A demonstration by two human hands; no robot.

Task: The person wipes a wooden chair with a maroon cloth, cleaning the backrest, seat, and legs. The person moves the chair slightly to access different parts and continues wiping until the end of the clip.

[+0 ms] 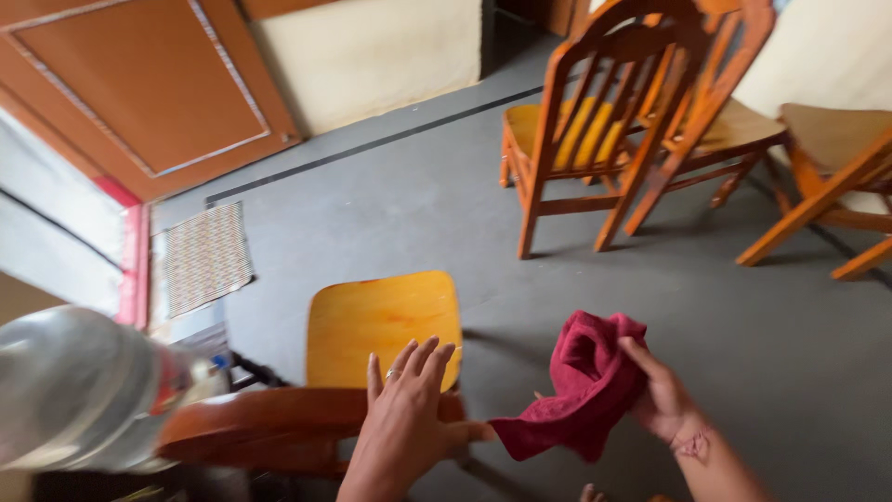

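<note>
My right hand (662, 395) grips a dark red cloth (583, 386), bunched at the top and hanging down to the left. My left hand (401, 423) is flat with fingers spread, wearing a ring, its thumb touching the lower corner of the cloth. It hovers over the curved wooden backrest (251, 428) of a chair whose yellow-orange seat (381, 321) lies just beyond the fingers.
A blurred clear plastic bottle (79, 390) fills the lower left. Three wooden chairs (604, 121) stand at the upper right on the grey floor (418, 204). A patterned mat (204, 256) lies by a brown door (149, 84).
</note>
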